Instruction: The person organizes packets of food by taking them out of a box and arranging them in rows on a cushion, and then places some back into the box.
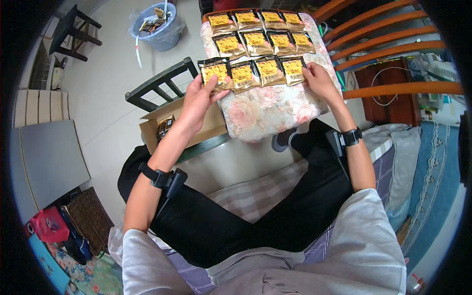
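Packets in black and gold foil lie in three rows of four on a small desk (pixel 265 110) covered with a floral cloth. The left hand (pixel 199 101) holds the nearest row's leftmost packet (pixel 215 73) at the desk's left edge, thumb on top and fingers (pixel 212 84) closed under its lower corner; part of that packet hangs past the cloth. The right hand (pixel 318 78) rests at the other end of the same row, its fingers bent and touching the edge of the rightmost packet (pixel 293 70), though whether they pinch it or only press on it cannot be told. The two middle packets of that row lie flat between the hands, overlapping slightly.

Below the left forearm, an open cardboard box (pixel 194 125) sits on a dark chair (pixel 157 88) beside the desk, with more dark packets visible inside. Both wrists wear black bands. A blue bin (pixel 162 29) lined with a clear bag stands on the floor beyond the chair. The person sits cross-legged in black trousers on a checked bed sheet (pixel 250 196).
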Demonstrator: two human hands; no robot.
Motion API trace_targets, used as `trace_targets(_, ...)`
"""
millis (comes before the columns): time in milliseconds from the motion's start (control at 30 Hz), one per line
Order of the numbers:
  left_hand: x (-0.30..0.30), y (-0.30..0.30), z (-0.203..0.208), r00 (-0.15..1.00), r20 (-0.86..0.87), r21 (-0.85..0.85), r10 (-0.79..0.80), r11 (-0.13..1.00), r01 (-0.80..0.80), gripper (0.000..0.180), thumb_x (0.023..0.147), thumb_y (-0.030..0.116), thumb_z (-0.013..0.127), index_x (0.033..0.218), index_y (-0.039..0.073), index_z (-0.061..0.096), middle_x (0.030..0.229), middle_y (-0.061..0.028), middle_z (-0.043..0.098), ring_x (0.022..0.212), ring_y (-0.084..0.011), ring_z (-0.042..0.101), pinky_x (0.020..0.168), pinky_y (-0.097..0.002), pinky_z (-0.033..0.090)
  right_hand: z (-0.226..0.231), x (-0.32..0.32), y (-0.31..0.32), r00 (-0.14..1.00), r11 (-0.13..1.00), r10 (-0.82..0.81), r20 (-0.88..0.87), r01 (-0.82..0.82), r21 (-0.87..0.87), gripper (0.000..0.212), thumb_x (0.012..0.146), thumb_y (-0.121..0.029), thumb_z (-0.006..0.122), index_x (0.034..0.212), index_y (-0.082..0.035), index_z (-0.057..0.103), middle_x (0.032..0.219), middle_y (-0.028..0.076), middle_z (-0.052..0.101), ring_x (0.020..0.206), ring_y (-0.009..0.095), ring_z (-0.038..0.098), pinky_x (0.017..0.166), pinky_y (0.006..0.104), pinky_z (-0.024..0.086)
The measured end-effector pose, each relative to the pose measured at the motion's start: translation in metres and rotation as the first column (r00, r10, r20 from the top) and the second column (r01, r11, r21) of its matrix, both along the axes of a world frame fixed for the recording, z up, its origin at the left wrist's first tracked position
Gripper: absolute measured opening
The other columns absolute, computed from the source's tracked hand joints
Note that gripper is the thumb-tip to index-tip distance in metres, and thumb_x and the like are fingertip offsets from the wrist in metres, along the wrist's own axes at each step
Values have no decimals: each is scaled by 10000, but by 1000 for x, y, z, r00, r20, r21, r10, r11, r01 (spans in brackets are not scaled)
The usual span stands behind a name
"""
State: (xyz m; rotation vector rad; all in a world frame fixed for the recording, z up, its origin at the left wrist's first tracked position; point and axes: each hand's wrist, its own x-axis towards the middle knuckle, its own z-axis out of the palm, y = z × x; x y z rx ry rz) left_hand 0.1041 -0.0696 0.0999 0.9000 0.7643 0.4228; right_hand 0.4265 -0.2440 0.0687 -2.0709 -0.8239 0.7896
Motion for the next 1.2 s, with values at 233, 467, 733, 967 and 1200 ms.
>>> trace_targets(233,2,0,0,998,-55,-11,-5,1000,4,323,1055,194,507,1307,-8,511,1253,-126,628,1158,-211,627,1020,-382,544,12,-8,2,904,995,93,418,-73,-66,269,957,-239,609,986,28,585,850,180,673,790,306,662,722,403,509)
trace_targets(467,4,-1,-1,996,-82,-4,-22,1000,22,322,1060,198,495,1304,-11,518,1255,-124,626,1153,-208,628,1021,-364,545,23,-17,4,885,992,110,453,-67,-109,277,951,-214,629,1062,34,570,856,150,652,778,258,632,729,371,502)
trace_targets(733,2,0,-3,997,-66,0,-27,1000,27,328,1063,197,481,1302,-26,514,1259,-125,623,1150,-205,627,1022,-389,545,19,-17,7,878,992,112,465,-71,-104,271,951,-206,639,1096,14,576,857,94,629,745,199,597,703,328,492)
trace_targets(967,0,1,-1,999,-36,-48,6,999,-8,354,1065,230,468,1290,-40,517,1256,-130,625,1150,-203,624,1026,-385,541,27,-24,10,808,983,150,570,-57,-177,416,916,-294,667,1136,45,566,1023,196,623,915,294,613,807,396,498)
trace_targets(1200,-4,4,1,999,-8,-66,41,997,-41,361,1063,234,469,1282,-51,506,1266,-142,614,1164,-211,622,1035,-389,532,51,-37,9,818,932,324,475,-190,-309,951,744,-393,836,1445,69,390,1285,267,536,1160,347,579,990,402,486)
